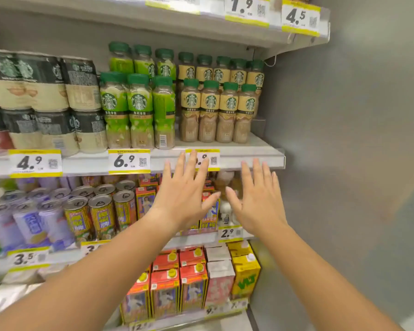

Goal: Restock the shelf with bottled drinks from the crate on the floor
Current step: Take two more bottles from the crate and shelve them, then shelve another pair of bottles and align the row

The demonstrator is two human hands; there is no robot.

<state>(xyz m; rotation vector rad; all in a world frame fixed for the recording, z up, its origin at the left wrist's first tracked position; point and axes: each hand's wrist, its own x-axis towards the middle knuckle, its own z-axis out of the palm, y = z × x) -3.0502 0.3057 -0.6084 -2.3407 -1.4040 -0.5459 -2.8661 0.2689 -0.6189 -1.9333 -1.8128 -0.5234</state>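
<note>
Brown bottles (219,111) with green caps stand in tight rows on the shelf (249,154), next to the green bottles (134,111). The left hand (184,194) and the right hand (258,199) are spread wide and hold nothing, just below that shelf. The crate is not in view. A careless bump could probably tip the front bottles like dominoes. The bottles show the Starbucks sign. One price tag (129,161) says 6.9, another 4.9.

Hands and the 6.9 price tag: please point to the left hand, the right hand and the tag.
left hand (184,199), head view, back of the hand.
right hand (258,201), head view, back of the hand.
6.9 price tag (129,161), head view, middle of the tag.
</note>
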